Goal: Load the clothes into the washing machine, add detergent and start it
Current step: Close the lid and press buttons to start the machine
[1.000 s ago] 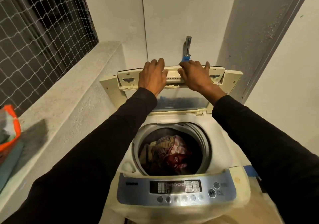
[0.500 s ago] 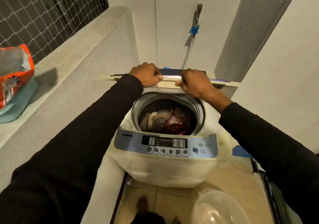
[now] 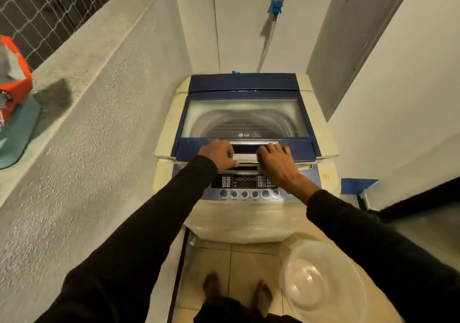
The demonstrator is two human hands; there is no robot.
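Note:
The cream top-loading washing machine (image 3: 249, 219) stands against the back wall. Its blue lid (image 3: 242, 86) lies flat over the drum, almost fully down. Through the lid's glass window (image 3: 245, 117) I see the drum wall; the clothes are hidden. My left hand (image 3: 219, 154) and my right hand (image 3: 276, 163) both grip the silver handle at the lid's front edge. Just below them is the control panel (image 3: 245, 189) with its display and row of round buttons. An orange detergent bag (image 3: 16, 83) sits on the ledge at far left.
A rough concrete ledge (image 3: 82, 79) runs along the left, with netting above it. A tap with a blue fitting (image 3: 275, 5) hangs on the back wall. A clear plastic basin (image 3: 321, 280) lies on the tiled floor at right, beside my bare feet (image 3: 235, 290).
The lid was upright against the wall with the clothes showing in the drum; both hands have pulled it forward and down over the opening. The view has tilted downward.

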